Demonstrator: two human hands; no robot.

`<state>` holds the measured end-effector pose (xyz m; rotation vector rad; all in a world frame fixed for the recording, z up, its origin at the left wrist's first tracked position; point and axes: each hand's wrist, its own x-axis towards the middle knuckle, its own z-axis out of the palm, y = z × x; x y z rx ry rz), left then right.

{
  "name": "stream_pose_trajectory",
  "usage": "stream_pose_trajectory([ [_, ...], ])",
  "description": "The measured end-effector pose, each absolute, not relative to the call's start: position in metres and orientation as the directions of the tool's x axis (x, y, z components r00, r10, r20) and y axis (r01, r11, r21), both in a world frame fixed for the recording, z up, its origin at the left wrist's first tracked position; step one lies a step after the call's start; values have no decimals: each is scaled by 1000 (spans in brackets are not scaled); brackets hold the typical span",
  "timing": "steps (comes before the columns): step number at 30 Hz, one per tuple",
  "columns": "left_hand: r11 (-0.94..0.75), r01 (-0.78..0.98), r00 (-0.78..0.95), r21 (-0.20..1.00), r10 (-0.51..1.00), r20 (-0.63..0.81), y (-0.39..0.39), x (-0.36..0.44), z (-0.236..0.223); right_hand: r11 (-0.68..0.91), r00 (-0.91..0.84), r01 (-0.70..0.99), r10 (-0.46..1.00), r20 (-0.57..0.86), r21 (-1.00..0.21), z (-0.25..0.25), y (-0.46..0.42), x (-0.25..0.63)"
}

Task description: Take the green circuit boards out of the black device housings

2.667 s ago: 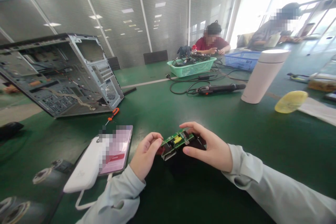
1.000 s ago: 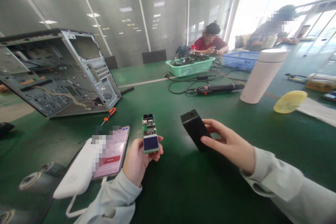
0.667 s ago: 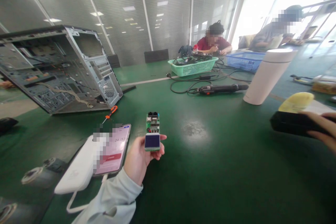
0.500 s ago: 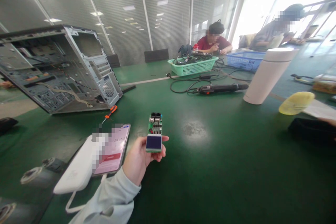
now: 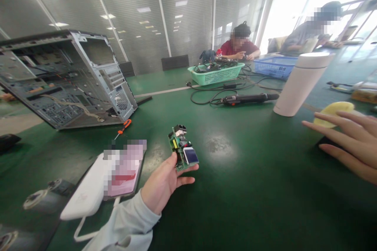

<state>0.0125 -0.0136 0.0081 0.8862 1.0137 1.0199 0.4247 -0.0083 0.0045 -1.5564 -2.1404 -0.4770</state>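
Green worktop [image 5: 253, 200] lies under the left hand [image 5: 161, 183], which holds up the circuit board [image 5: 183, 147], now turned to show its side. Farther right, the right hand [image 5: 352, 137] is now spread open by the black case [image 5: 330, 141], so the two parts are apart.

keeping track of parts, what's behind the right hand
Part of a yellow object and part of a black object show past the right hand; what it covers can't be seen.

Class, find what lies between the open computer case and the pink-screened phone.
An orange-handled screwdriver lies between the computer case and the phone, as the head view shows.
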Motion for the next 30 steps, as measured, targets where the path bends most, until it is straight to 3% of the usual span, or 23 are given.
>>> stream_pose_trajectory([
  [2, 193, -162, 113, 968, 978, -176, -11, 11, 5, 417, -420, 898, 711, 564, 143, 13, -4, 387],
  [8, -111, 223, 44, 968, 994, 104, -10, 6, 9, 638, -664, 721, 527, 530, 270, 37, -4, 282],
  [13, -293, 487, 150, 823, 956, 252, -17, 4, 11, 724, -659, 652, 394, 640, 225, 35, -3, 220],
  [19, -413, 573, 252, 708, 911, 327, -17, 3, 10, 791, -664, 588, 352, 659, 170, 16, -1, 202],
  [22, -429, 571, 275, 700, 903, 330, -16, 3, 9, 837, -622, 545, 438, 649, -43, 9, -4, 205],
  [24, -414, 560, 262, 718, 910, 320, -16, 2, 7, 770, -527, 496, 634, 566, -401, 5, -4, 206],
  [26, -389, 534, 242, 751, 921, 305, -15, 1, 4, 545, -428, 416, 824, 372, -728, 2, -3, 208],
  [27, -378, 516, 233, 769, 925, 299, -15, 0, 2, 420, -395, 375, 879, 268, -826, 1, -1, 209],
  [30, -356, 464, 209, 811, 934, 290, -15, -1, 0, 142, -403, 294, 915, 12, -945, 2, 6, 214],
])
